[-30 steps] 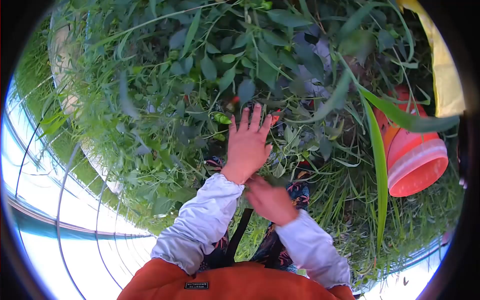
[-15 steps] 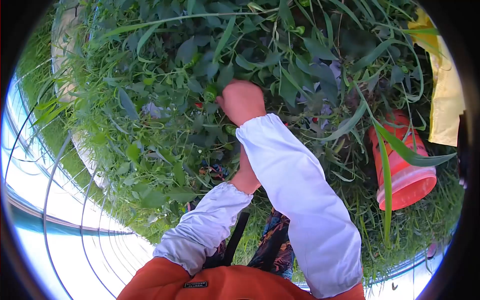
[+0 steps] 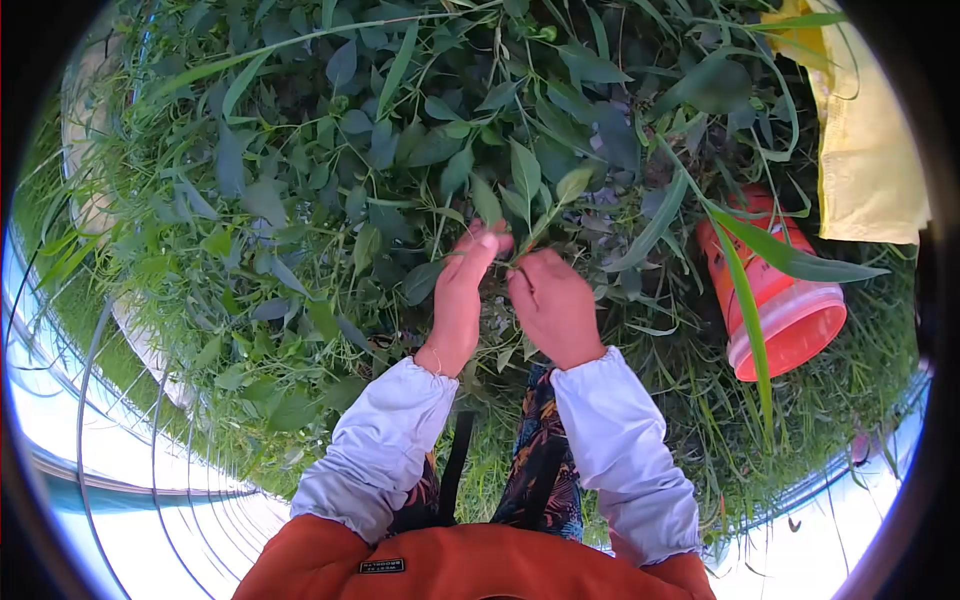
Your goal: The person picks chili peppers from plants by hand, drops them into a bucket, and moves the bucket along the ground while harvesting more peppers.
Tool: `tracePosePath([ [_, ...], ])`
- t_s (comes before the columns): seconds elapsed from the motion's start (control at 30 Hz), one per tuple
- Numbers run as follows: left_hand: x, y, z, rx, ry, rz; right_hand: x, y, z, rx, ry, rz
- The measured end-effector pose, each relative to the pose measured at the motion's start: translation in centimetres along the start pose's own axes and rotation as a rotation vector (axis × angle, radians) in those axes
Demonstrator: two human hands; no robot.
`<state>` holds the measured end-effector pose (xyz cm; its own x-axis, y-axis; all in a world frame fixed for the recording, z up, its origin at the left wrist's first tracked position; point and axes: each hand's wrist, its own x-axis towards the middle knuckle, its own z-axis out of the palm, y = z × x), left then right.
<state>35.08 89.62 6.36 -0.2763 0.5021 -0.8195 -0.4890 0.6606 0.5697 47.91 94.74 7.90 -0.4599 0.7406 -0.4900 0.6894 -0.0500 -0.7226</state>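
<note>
Hands (image 3: 458, 305) (image 3: 556, 308): I am counting two
White sleeves (image 3: 385, 440) (image 3: 622, 435): two
Red buckets (image 3: 765, 282): one
Yellow cloths (image 3: 870, 170): one
Black tags (image 3: 382, 566): one

Orange top (image 3: 470, 560), black label (image 3: 382, 566), white sleeves (image 3: 385, 445), dark patterned trousers (image 3: 545, 460).

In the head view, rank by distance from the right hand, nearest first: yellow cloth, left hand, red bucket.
From the right hand:
1. Left hand, just to its left
2. Red bucket, to the right
3. Yellow cloth, upper right, beyond the bucket
</note>
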Motion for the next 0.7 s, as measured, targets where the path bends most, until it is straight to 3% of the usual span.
tracePosePath([
  [0.03, 0.1, 0.0, 0.1, 0.07, 0.028, -0.025, -0.4, 0.3, 0.7, 0.012, -0.02, 0.011],
  [0.07, 0.2, -1.1, 0.0, 0.195, 0.052, 0.074, -0.9, 0.6, 1.4, 0.017, -0.022, -0.015],
  [0.2, -0.4, -1.1, 0.5, 0.318, 0.104, 0.011, -1.4, -1.2, -1.1, 0.799, -0.556, 0.584],
  [0.3, 0.3, -2.4, -0.2, 0.434, 0.143, 0.057, -0.6, -3.3, -7.5, 0.938, -1.046, 0.515],
  [0.4, -0.3, -3.0, 0.8, 0.439, 0.042, 0.09, -0.7, -5.6, -8.7, 0.974, -0.857, 0.276],
  [0.5, -2.5, -4.0, 2.3, 0.543, 0.026, 0.43, 2.9, -2.0, -4.6, 0.739, -0.29, 0.144],
  [0.57, -2.3, -3.2, 2.4, 0.736, 0.066, 0.444, 5.3, 0.3, -2.6, 0.471, -0.326, 0.167],
  [0.6, -2.7, -3.2, 2.1, 0.687, 0.013, 0.059, 6.1, 1.4, -1.5, 0.406, -0.357, 0.108],
  [0.67, -2.8, -2.8, 2.2, 0.608, 0.03, 0.186, 7.2, 2.9, 0.7, 0.278, -0.424, -0.008],
  [0.7, -2.9, -2.6, 2.1, 0.569, 0.037, 0.252, 7.7, 3.1, 1.4, 0.433, -0.582, 0.088],
])
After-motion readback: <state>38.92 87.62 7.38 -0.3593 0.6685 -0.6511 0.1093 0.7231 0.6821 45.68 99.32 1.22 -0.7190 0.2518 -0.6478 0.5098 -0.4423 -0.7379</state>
